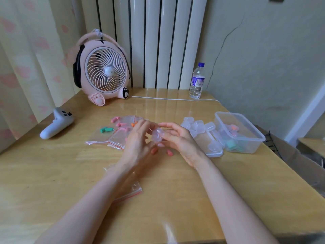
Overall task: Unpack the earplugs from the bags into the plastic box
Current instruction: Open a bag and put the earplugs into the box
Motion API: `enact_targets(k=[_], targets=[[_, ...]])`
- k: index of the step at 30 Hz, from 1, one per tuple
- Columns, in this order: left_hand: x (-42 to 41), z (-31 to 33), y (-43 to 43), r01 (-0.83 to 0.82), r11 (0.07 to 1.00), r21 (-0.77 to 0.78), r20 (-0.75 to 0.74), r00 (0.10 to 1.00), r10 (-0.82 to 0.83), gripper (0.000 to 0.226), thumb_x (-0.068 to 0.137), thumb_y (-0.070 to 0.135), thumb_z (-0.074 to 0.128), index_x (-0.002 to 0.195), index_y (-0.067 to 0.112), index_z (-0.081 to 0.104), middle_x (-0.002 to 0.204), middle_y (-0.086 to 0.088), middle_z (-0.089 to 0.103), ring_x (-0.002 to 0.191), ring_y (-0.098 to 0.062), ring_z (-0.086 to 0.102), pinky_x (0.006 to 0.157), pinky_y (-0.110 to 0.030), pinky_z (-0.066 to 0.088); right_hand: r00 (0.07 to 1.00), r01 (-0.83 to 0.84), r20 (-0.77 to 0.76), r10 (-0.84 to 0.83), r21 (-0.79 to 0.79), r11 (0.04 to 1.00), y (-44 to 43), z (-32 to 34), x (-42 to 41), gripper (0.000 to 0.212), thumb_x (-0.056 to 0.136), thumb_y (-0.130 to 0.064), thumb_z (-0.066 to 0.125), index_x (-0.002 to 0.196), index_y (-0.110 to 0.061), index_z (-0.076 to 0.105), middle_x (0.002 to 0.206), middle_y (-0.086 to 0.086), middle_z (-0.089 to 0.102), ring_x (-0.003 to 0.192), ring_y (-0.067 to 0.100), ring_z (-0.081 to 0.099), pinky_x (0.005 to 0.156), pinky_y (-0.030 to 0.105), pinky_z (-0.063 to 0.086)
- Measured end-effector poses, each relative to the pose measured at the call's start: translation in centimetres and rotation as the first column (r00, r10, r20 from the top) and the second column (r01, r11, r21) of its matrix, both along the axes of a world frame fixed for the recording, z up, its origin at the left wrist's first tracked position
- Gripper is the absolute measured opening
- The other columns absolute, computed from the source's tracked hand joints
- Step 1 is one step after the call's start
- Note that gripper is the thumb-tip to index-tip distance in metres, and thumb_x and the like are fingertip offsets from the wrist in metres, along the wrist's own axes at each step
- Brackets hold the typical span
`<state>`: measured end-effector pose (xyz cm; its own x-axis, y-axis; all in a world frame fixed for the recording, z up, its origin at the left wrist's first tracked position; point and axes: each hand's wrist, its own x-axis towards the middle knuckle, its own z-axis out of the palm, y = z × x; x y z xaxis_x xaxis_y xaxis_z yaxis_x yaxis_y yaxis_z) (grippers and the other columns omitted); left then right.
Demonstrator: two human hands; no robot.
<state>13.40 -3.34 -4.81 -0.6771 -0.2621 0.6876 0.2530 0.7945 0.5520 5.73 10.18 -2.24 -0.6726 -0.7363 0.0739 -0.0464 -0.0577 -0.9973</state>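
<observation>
Both hands meet over the middle of the table: the left hand and the right hand each pinch the same small clear case between fingertips and thumb. Directly under them lie two loose earplugs, salmon pink, short and bullet-shaped.

Far left of the left hand rests one white controller, smooth plastic with dark buttons. Beyond it stands one pink fan, round, with a spiral grille and paw-shaped feet; one white cable runs rightward from it. Just left of and beyond the left hand is a heap of zip bags, clear film with red seal strips, overlapping too much to count. They hold two green earplugs and several pink and orange ones. One flat bag lies under the left forearm.

Just right of the right hand sits a cluster of empty cases, rounded, translucent and too jumbled to count, some on a white-rimmed lid. Farther right is one plastic box, rectangular, translucent and open, with green and orange earplugs inside. Beyond the right hand stands one water bottle with a blue cap and purple label.

The table is glossy pale wood. Behind it are a cream curtain with pink blotches, a white ribbed radiator and a cracked pale wall.
</observation>
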Motion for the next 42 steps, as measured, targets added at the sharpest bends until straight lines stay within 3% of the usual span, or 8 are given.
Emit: enact_targets(k=[9, 16, 19, 22, 27, 31, 36, 42], targets=[[0.1, 0.0, -0.3, -0.035, 0.996, -0.083, 0.018, 0.999, 0.037, 0.043, 0.062, 0.047, 0.073, 0.092, 0.021, 0.056, 0.085, 0.022, 0.047, 0.076, 0.008, 0.046, 0.061, -0.025, 0.04, 0.998, -0.042, 0.053, 0.042, -0.011, 0.999, 0.1, 0.1, 0.2, 0.035, 0.077, -0.027, 0.07, 0.108, -0.016, 0.059, 0.084, 0.007, 0.072, 0.061, 0.022, 0.065, 0.052, 0.032, 0.023], [0.4, -0.1, 0.0, -0.116, 0.987, -0.113, 0.065, 0.99, 0.124, 0.04, 0.068, 0.022, 0.08, 0.098, 0.024, 0.053, 0.1, 0.017, 0.046, 0.074, 0.004, 0.048, 0.061, -0.034, 0.049, 0.99, 0.129, -0.061, -0.131, -0.038, 0.991, -0.4, -0.6, -0.3, 0.029, 0.078, -0.003, 0.073, 0.101, -0.016, 0.062, 0.086, 0.012, 0.067, 0.069, 0.036, 0.069, 0.047, 0.035, 0.032], [0.5, 0.5, 0.1, 0.042, 0.985, 0.168, 0.116, 0.991, -0.062, 0.045, 0.062, 0.03, 0.083, 0.091, 0.029, 0.048, 0.1, 0.008, 0.053, 0.069, 0.0, 0.058, 0.065, -0.033, 0.049, 0.962, 0.214, -0.167, -0.218, -0.043, 0.976, -0.4, -0.7, -0.4, 0.028, 0.076, 0.004, 0.072, 0.087, -0.019, 0.062, 0.082, 0.023, 0.067, 0.069, 0.044, 0.067, 0.045, 0.039, 0.042], [0.7, 1.2, 0.7, 0.199, 0.819, 0.538, 0.059, 0.961, -0.272, 0.04, 0.068, 0.029, 0.076, 0.094, 0.014, 0.048, 0.097, -0.004, 0.059, 0.073, -0.016, 0.062, 0.069, -0.04, 0.053, 0.89, 0.323, -0.312, -0.332, -0.081, 0.943, -0.2, -0.4, 0.0, 0.027, 0.07, -0.001, 0.077, 0.075, -0.017, 0.057, 0.075, 0.019, 0.064, 0.06, 0.03, 0.063, 0.038, 0.047, 0.048], [0.9, 1.9, 0.5, 0.165, 0.61, 0.775, -0.015, 0.97, -0.243, 0.021, 0.083, 0.002, 0.064, 0.089, 0.01, 0.045, 0.085, -0.013, 0.062, 0.07, -0.016, 0.07, 0.066, -0.025, 0.058, 0.841, 0.296, -0.433, -0.325, -0.134, 0.946, -0.3, -0.5, 0.4, 0.026, 0.079, 0.005, 0.067, 0.086, -0.019, 0.06, 0.084, -0.005, 0.069, 0.074, 0.021, 0.068, 0.053, 0.055, 0.054], [0.7, 1.6, -0.4, -0.058, 0.794, 0.605, 0.042, 0.998, 0.041, 0.02, 0.085, 0.01, 0.066, 0.08, 0.014, 0.047, 0.074, 0.005, 0.058, 0.065, -0.002, 0.054, 0.057, -0.02, 0.044, 0.725, 0.307, -0.665, -0.18, 0.079, 0.948, -0.8, -1.6, -0.1, 0.054, 0.081, 0.001, 0.064, 0.129, -0.017, 0.046, 0.112, -0.005, 0.063, 0.102, 0.014, 0.058, 0.087, 0.039, 0.05], [0.6, 1.1, -1.3, -0.221, 0.872, 0.437, 0.152, 0.974, 0.171, 0.023, 0.084, 0.018, 0.067, 0.071, 0.015, 0.049, 0.062, 0.008, 0.052, 0.056, -0.003, 0.048, 0.071, -0.043, 0.052, 0.483, 0.297, -0.851, 0.205, 0.38, 0.876, -1.4, -3.1, -0.2, 0.021, 0.086, -0.013, 0.063, 0.106, -0.019, 0.069, 0.11, -0.005, 0.061, 0.105, 0.019, 0.041, 0.094, 0.034, 0.039], [0.9, 0.4, -1.7, -0.327, 0.927, 0.182, 0.204, 0.935, 0.29, 0.014, 0.088, 0.019, 0.062, 0.083, 0.02, 0.05, 0.069, 0.001, 0.067, 0.06, -0.02, 0.069, 0.062, -0.039, 0.056, 0.593, 0.326, -0.8, -0.089, 0.138, 0.935, -1.4, -2.6, -0.1, 0.003, 0.085, -0.015, 0.067, 0.086, -0.013, 0.067, 0.084, -0.01, 0.063, 0.08, 0.013, 0.054, 0.073, 0.025, 0.041]])
